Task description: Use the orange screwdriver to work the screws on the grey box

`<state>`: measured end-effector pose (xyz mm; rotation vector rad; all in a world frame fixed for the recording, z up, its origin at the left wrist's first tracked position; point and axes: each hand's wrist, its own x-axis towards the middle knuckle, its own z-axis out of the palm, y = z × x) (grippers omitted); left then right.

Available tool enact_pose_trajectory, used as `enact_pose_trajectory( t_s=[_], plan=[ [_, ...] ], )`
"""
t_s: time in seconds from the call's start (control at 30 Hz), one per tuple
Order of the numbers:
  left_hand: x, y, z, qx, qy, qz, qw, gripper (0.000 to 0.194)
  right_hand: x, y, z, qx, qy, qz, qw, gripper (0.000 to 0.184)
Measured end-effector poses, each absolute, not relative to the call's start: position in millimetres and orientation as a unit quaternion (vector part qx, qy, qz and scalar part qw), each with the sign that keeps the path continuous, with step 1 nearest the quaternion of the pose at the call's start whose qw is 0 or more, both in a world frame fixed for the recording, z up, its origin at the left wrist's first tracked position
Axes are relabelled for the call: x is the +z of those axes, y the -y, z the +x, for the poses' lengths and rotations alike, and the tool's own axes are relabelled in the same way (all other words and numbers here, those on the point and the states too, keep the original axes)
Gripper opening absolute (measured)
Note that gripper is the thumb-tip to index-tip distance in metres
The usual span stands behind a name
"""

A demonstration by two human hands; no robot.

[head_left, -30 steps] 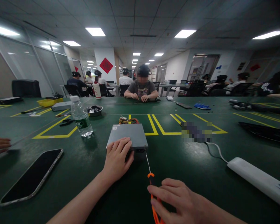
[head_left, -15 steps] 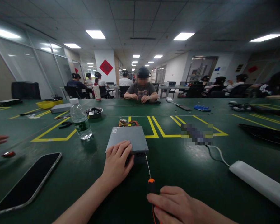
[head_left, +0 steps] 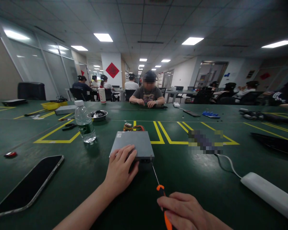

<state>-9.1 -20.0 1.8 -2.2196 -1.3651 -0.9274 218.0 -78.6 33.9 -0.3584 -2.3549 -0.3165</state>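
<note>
A flat grey computer power supply (head_left: 136,140) lies on the green table, with a bundle of coloured wires (head_left: 133,127) behind it. My left hand (head_left: 121,164) presses its fingers on the top, thumb against the near side, gripping it. In my right hand (head_left: 182,209) is a screwdriver (head_left: 161,190) with an orange and black handle. Its thin shaft points up and away, and the tip meets the near right corner of the power supply. Whether the tip sits in a screw is too small to tell.
A water bottle (head_left: 84,123) stands left, by a metal bowl (head_left: 98,115) of small dark parts. A phone (head_left: 30,183) lies near left, a red object (head_left: 11,155) beyond it. Right is a white power strip (head_left: 268,191). A person (head_left: 147,92) sits opposite.
The screwdriver handle has swung right with my right hand, so the shaft slants more, its tip still at the corner. Another hand at the left edge has gone from view.
</note>
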Motion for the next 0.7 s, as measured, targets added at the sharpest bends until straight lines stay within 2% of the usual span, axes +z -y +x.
enact_pose_trajectory(
  t_s=[0.17, 0.23, 0.37, 0.7],
  plan=[
    [2, 20, -9, -0.330, 0.482, -0.789, 0.190, 0.027, 33, 79, 216, -0.111, 0.926, -0.140, 0.332, 0.030],
    [2, 20, -9, -0.331, 0.481, -0.789, 0.191, 0.027, 27, 79, 212, -0.120, 0.904, -0.139, 0.387, 0.028],
    [1, 20, -10, -0.332, 0.481, -0.789, 0.188, 0.028, 11, 75, 216, -0.124, 0.893, -0.117, 0.416, 0.023],
    [1, 21, -9, -0.331, 0.484, -0.788, 0.187, 0.028, 20, 79, 219, -0.117, 0.917, -0.109, 0.364, 0.026]
  ],
)
